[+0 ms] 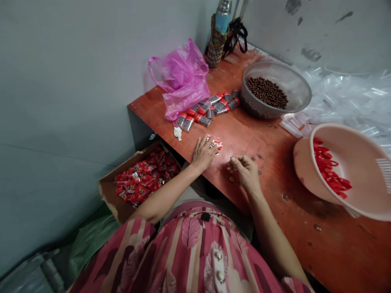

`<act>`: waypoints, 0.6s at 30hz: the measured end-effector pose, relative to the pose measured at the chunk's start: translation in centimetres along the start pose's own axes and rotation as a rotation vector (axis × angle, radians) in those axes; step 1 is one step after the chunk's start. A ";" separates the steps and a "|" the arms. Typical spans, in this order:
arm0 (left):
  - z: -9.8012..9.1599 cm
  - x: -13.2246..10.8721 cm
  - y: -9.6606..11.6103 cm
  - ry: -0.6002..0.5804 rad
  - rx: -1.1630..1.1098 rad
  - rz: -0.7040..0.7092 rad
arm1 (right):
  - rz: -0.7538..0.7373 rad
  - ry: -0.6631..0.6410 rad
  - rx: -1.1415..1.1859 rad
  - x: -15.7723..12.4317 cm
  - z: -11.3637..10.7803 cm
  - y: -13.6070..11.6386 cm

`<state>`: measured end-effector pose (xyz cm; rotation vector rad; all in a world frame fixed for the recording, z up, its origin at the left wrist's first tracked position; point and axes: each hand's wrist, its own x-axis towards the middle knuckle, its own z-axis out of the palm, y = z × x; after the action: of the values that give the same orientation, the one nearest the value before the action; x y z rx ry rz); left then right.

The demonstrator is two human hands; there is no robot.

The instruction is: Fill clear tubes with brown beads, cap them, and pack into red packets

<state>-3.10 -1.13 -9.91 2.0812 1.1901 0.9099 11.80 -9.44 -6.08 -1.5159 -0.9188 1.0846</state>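
My left hand [203, 152] lies flat on the red-brown table [269, 162], its fingers spread and touching a small clear packet with a red top [215, 141]. My right hand [244, 170] rests beside it with the fingers curled into a loose pinch; whatever they hold is too small to make out. A row of several filled packets with red caps [207, 110] lies further back on the table. A clear bowl [301, 91] holds brown beads [267, 92].
A pink basin [360, 162] at the right holds red caps [330, 173]. A cardboard box of finished red packets [145, 175] sits on the floor at the left. A pink plastic bag [183, 77], a bottle in a woven holder [218, 36] and clear plastic sleeves [351, 101] stand behind.
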 end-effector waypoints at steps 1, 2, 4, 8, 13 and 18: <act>0.0 -0.1 -0.1 0.012 -0.023 0.001 | -0.009 0.010 0.003 0.4 0.0 0.1; -0.1 -0.2 -0.1 0.019 -0.050 0.003 | -0.016 0.019 0.012 0.8 0.1 0.2; -0.4 -0.5 0.2 0.024 -0.102 0.019 | 0.004 0.017 0.045 1.8 0.5 0.3; -0.9 -1.4 1.6 0.045 -0.210 0.058 | 0.091 -0.074 0.158 3.4 1.6 -0.1; -2.4 -2.2 2.3 0.126 -0.499 -0.183 | -0.045 -0.107 0.155 4.2 2.4 -1.4; -4.6 -2.7 0.7 -0.071 -0.617 -0.410 | -0.074 -0.401 -0.073 5.5 3.5 -2.9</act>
<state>-7.41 -3.22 -7.37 1.3110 1.0689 0.8563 10.07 -2.70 -4.52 -1.3331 -1.2899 1.3395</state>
